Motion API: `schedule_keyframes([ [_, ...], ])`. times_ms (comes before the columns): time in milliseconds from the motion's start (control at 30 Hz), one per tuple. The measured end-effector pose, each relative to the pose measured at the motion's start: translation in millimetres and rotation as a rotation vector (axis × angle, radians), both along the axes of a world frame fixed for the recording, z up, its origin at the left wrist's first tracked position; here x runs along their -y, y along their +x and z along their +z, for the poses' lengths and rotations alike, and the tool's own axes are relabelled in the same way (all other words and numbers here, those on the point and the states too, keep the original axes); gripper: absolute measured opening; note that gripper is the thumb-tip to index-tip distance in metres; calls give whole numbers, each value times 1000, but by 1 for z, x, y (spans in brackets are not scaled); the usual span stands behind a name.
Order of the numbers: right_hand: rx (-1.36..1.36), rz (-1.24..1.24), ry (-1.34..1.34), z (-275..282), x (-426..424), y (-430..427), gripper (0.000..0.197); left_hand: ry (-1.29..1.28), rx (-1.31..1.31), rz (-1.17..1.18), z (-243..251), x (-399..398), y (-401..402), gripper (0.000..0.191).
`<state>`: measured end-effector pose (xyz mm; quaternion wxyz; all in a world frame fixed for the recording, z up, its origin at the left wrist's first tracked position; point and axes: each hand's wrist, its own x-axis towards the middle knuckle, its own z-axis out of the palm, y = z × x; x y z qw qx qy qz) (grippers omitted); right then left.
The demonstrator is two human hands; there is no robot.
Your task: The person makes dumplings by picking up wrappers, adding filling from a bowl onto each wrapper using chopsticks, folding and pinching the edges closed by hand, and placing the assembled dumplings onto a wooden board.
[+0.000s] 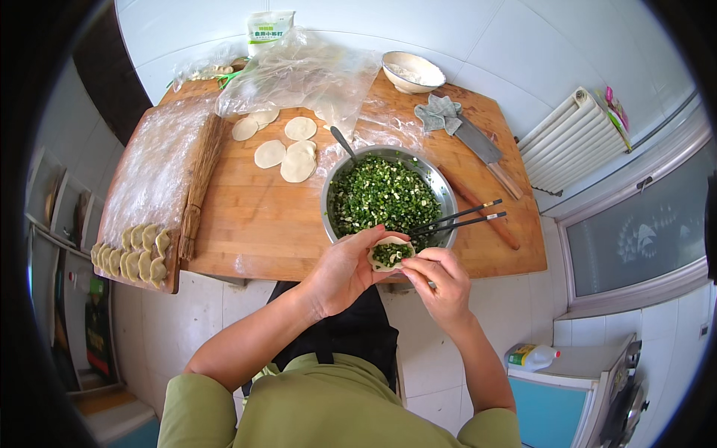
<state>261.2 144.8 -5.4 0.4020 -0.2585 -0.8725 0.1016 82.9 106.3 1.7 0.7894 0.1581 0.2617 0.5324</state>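
Observation:
My left hand [347,269] cradles a round dough wrapper [376,263] that holds a mound of chopped green filling [392,253]. The fingers of my right hand [440,280] pinch the wrapper's right edge, and the wrapper lies unfolded around the filling. Just beyond my hands stands a steel bowl [446,187] of the same chopped greens with pale bits. A spoon [342,141] leans in the bowl at its far left. A pair of black chopsticks [465,220] rests across its right rim. Several flat dough wrappers [298,162] lie on the wooden table [269,224] beyond, some overlapping.
On the left, a floured board [157,151] bears several folded dumplings [134,257] and a straw bundle [199,196]. A rolling pin [487,218], a cleaver [479,143] and a grey cloth [440,113] lie at right. Plastic sheeting [302,73] and a flour bowl [411,81] are at the back.

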Motion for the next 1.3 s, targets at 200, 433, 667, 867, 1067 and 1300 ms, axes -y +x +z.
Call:
schedule_keyframes([
  [200, -163, -28, -380, 7, 10, -8, 17, 286, -511, -22, 5, 15, 3, 35],
  [433, -235, 31, -427, 8, 9, -9, 14, 384, -748, 9, -1, 18, 2, 39],
  [667, -380, 39, -577, 9, 13, -8, 25, 365, -514, 40, -4, 17, 2, 32],
  [867, -555, 124, -654, -7, 18, -5, 27, 283, -306, 85, -4, 19, 2, 31],
  [1067, -611, 87, -665, 0, 22, -16, 25, 288, -296, 69, -4, 19, 1, 29],
  [1300, -691, 164, -977, 0, 24, -11, 21, 324, -277, 109, -2, 19, 0, 24],
])
